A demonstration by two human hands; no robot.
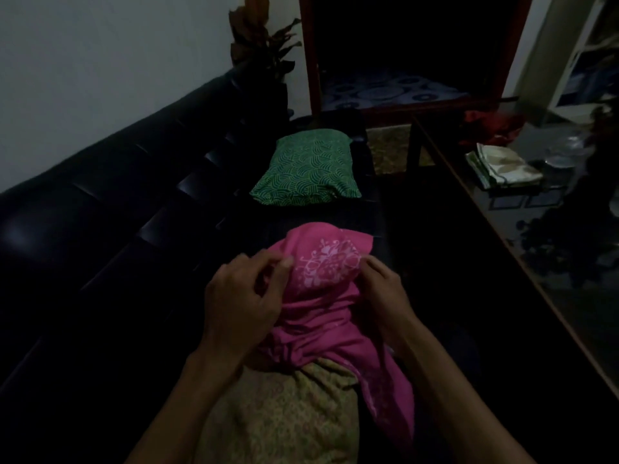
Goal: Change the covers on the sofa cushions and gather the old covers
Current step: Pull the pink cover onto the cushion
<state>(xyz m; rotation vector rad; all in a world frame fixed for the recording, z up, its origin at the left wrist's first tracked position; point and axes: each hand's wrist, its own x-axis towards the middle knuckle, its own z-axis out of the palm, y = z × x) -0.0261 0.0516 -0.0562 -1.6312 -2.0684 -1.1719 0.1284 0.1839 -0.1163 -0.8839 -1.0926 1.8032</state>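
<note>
Lying nearest, a cushion (288, 413) in a yellow-green patterned fabric is seen lengthwise on the dark sofa (100, 222), its far end sheathed in a pink cover (321, 296) printed with a pale floral motif. The cover is bunched into gathers around the middle of the cushion, and a loose flap of it hangs down on the right side. The pink fabric is pinched at its left edge by the left hand (244, 296), thumb and curled fingers closed on a fold. The right edge, beside the floral print, is gripped by the right hand (382, 293), whose fingers are curled into the cloth. Further along the seat, well apart from the first, a green cushion (306, 169) with a scale-like pattern is laid flat. To the right, a glass-topped surface (522, 229) is seen, on which folded pale cloths (502, 169) are stacked, with something red and crumpled (495, 127) just behind them, too dim to identify. Beyond the sofa's far end, a plant with brownish leaves (264, 38) stands against the wall, beside a dark doorway with a red frame (412, 51).
</note>
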